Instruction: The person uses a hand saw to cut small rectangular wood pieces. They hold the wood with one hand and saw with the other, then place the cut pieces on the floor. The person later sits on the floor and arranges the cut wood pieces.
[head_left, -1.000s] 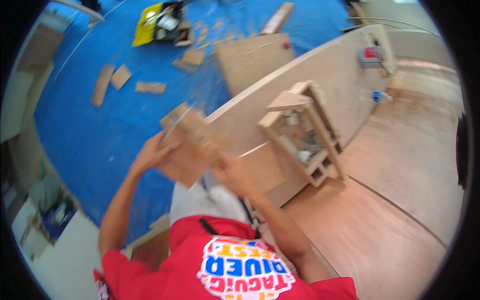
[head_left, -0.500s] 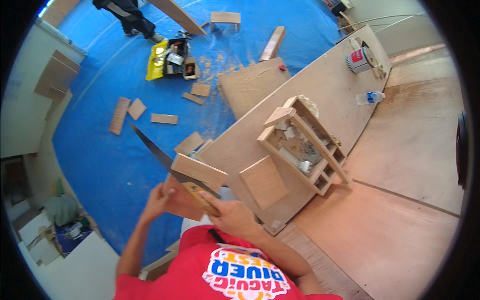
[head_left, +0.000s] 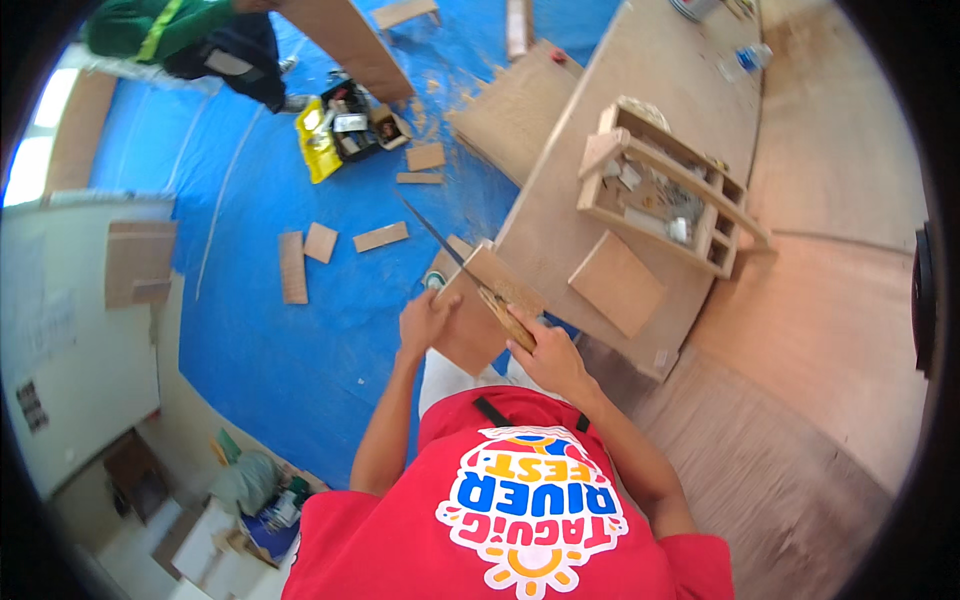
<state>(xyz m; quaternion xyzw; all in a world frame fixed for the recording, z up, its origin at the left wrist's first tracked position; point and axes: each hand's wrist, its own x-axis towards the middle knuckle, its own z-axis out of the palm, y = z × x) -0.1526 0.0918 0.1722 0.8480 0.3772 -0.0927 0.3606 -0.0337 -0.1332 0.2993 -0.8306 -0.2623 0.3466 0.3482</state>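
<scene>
My right hand is closed around the wooden handle of a handsaw. Its dark blade points away from me and to the left, crossing over two wooden boards. The nearer board, reddish-brown, is gripped along its left edge by my left hand. A lighter board meets it at its far side; whether the two are joined I cannot tell. Both boards are in front of my waist, just left of the workbench. Whether the saw's teeth touch the wood is not clear.
On the workbench to my right are a wooden tool caddy, a loose square board and a plastic bottle. Offcuts and an opened toolbox lie on the blue floor sheet. Another person stands far left, beside a long plank.
My view has turned, so the hands and boards appear farther right. The saw blade now shows more edge-on. More of the other person has come into view. Both hands keep their grips.
</scene>
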